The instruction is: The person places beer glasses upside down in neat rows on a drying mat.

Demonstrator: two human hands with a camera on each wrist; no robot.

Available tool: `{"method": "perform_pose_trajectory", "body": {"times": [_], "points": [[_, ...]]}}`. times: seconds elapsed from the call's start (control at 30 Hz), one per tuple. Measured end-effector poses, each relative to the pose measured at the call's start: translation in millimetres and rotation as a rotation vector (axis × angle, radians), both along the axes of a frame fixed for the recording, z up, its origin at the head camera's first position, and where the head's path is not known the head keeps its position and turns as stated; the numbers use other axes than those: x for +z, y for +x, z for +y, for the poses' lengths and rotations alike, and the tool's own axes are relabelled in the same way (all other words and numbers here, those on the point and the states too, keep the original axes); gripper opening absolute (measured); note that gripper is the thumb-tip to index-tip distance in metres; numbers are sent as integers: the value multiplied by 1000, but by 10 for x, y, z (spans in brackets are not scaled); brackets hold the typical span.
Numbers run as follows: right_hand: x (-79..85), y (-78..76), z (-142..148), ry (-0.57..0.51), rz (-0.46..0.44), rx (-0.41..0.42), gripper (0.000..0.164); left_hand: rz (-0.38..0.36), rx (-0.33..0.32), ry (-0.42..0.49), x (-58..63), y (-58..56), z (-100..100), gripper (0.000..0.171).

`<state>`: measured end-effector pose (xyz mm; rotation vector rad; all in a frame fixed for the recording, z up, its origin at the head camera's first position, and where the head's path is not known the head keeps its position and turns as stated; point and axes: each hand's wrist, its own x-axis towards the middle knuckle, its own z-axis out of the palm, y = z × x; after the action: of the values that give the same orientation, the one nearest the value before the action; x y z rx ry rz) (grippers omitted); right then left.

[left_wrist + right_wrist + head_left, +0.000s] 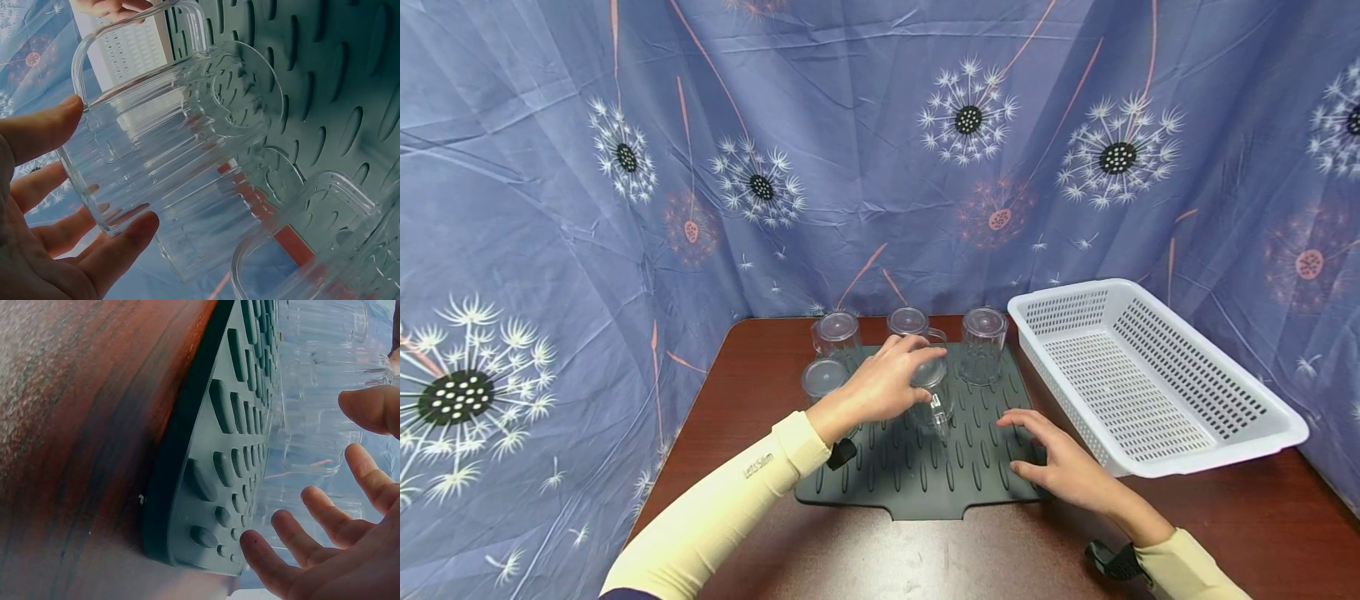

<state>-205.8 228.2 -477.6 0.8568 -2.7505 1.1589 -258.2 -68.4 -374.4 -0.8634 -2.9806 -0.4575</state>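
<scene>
My left hand [891,379] holds an upside-down clear mug [934,400] around its base from above. In the left wrist view, the thumb and fingertips lie along the rim of the base of this ribbed mug [144,131], and its handle faces the thumb side. The mug's mouth is close over the dark drying mat [917,492]. My right hand [1063,462] hovers over the mat's right front part, fingers spread and nothing in its grasp. In the right wrist view, the right hand's fingers [331,519] are apart, with clear mugs beyond them.
Other upside-down clear mugs stand on the mat: one front left [824,379], and a back row of left [838,333], middle [907,320] and right [983,346]. A white perforated basket [1217,462] sits at the right on the brown table [737,392]. A patterned blue curtain [865,167] hangs behind.
</scene>
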Motion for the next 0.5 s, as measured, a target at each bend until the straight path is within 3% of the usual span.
{"method": "perform_pose_trajectory", "body": {"times": [0.5], "points": [[-20,8,25,-2,-18,-1,56,-56,-10,-53,-50,-77,105,71]]}}
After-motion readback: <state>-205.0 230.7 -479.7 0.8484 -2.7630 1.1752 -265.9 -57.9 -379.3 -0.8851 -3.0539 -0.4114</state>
